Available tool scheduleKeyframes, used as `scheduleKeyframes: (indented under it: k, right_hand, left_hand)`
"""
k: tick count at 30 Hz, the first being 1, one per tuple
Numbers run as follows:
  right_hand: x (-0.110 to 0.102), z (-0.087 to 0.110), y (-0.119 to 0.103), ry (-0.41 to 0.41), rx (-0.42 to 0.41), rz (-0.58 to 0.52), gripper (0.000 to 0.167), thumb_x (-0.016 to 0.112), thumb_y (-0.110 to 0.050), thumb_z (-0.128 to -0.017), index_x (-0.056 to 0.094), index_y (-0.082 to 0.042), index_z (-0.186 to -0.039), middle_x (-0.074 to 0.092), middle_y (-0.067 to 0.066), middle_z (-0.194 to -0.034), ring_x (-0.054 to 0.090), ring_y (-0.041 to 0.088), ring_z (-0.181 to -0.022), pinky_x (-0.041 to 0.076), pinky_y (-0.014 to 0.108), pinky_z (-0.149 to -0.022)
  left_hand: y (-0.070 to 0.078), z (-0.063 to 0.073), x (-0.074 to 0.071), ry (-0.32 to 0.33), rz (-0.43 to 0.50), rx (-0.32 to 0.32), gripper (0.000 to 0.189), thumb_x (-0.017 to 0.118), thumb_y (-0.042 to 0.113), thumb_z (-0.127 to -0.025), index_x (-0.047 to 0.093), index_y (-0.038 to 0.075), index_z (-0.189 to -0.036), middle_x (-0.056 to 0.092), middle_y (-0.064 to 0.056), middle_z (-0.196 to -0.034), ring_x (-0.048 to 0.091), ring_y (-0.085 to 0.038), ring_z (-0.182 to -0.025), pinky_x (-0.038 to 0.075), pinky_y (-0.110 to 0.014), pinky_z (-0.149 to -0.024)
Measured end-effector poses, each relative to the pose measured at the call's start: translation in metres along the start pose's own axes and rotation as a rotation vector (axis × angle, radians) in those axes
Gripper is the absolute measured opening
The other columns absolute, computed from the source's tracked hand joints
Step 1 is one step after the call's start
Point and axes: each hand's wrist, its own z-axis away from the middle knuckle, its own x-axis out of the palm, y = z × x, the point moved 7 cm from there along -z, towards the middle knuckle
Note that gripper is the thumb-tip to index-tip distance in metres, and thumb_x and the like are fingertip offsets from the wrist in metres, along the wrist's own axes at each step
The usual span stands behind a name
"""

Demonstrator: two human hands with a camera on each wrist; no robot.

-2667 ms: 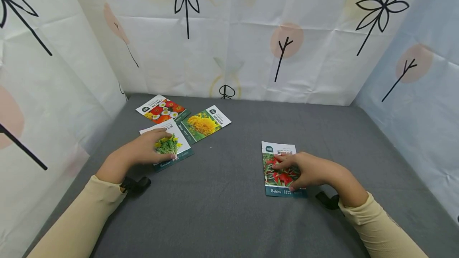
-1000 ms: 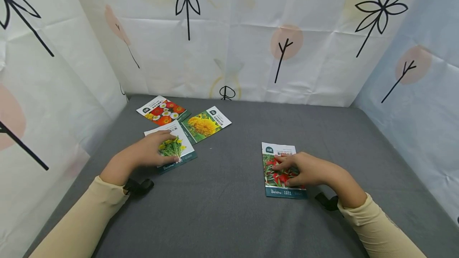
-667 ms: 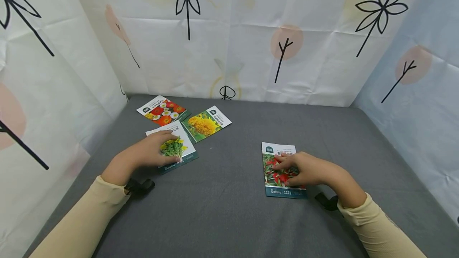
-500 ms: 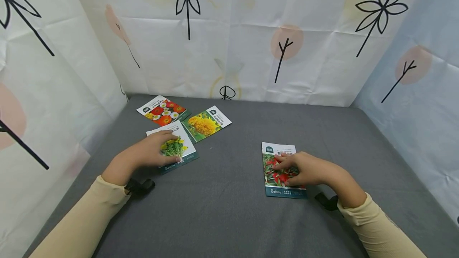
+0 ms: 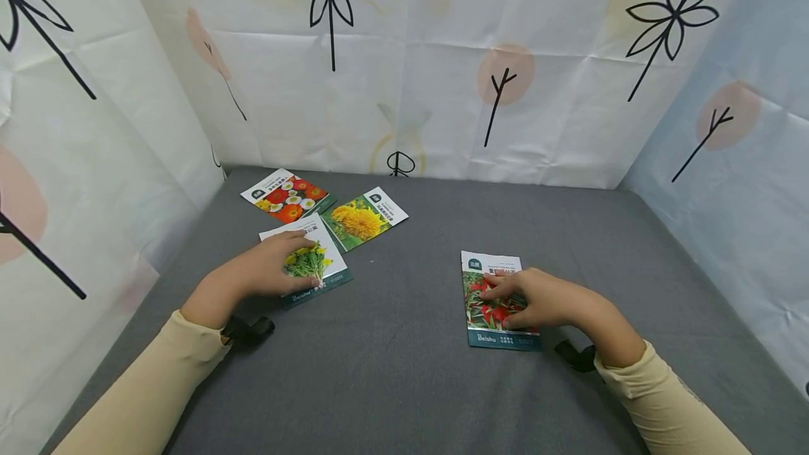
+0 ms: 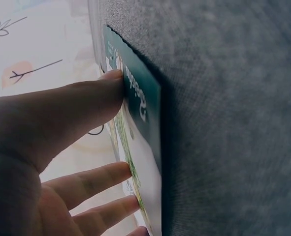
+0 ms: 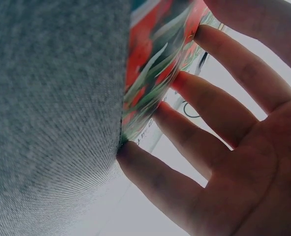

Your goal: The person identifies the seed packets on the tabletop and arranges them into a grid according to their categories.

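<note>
A leafy-greens packet lay flat on a grey cloth, left of a yellow-flower packet and nearer the person. The left hand rested on it, fingers spread, thumb near its lower edge. Directly left of the yellow-flower packet, slightly farther back, lay an orange-and-white-flower packet. Well to the right of the yellow-flower packet, and nearer the person, lay a red-flower packet; the right hand touched its face with spread fingertips. A rightward push by the left hand could have wedged the leafy-greens packet against the yellow-flower packet or knocked that askew. Uneven pressure from the right hand could have twisted or creased the red-flower packet.
</note>
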Motion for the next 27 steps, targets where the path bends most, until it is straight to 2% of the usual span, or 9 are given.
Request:
scheduleKeyframes:
  k: [8,14,22,27]
  right_hand:
    - [0.000,0.000,-0.001,0.001,0.021,-0.005,0.048,0.081,-0.010,-0.089,0.074,-0.016,-0.136,0.049,0.018,-0.162,0.052,0.041,-0.147,0.056,0.035,-0.092]
    - [0.000,0.001,-0.002,0.005,0.028,-0.009,0.048,0.081,-0.010,-0.089,0.074,-0.016,-0.136,0.049,0.018,-0.163,0.047,0.043,-0.150,0.056,0.035,-0.092]
    - [-0.001,0.001,-0.003,0.005,0.014,-0.017,0.048,0.080,-0.008,-0.089,0.074,-0.014,-0.136,0.049,0.020,-0.162,0.050,0.043,-0.148,0.055,0.032,-0.088]
    - [-0.001,0.001,-0.003,0.004,0.019,-0.015,0.048,0.081,-0.010,-0.089,0.074,-0.015,-0.136,0.049,0.020,-0.162,0.048,0.043,-0.149,0.057,0.035,-0.091]
  left_hand:
    - [0.004,0.001,-0.001,0.004,0.001,0.005,0.080,0.078,0.053,-0.091,0.057,0.005,-0.152,0.040,-0.030,-0.165,0.034,-0.053,-0.154,0.033,-0.071,-0.121]
    - [0.007,0.002,0.000,0.007,0.006,0.003,0.079,0.078,0.052,-0.091,0.058,0.005,-0.151,0.041,-0.029,-0.165,0.035,-0.052,-0.154,0.034,-0.070,-0.121]
    - [0.011,0.001,0.000,0.008,0.003,0.007,0.080,0.079,0.053,-0.090,0.057,0.006,-0.152,0.041,-0.029,-0.164,0.035,-0.052,-0.153,0.034,-0.071,-0.121]
    - [0.012,0.001,0.000,0.006,0.001,0.009,0.080,0.079,0.052,-0.090,0.058,0.005,-0.151,0.042,-0.030,-0.164,0.035,-0.053,-0.153,0.034,-0.071,-0.121]
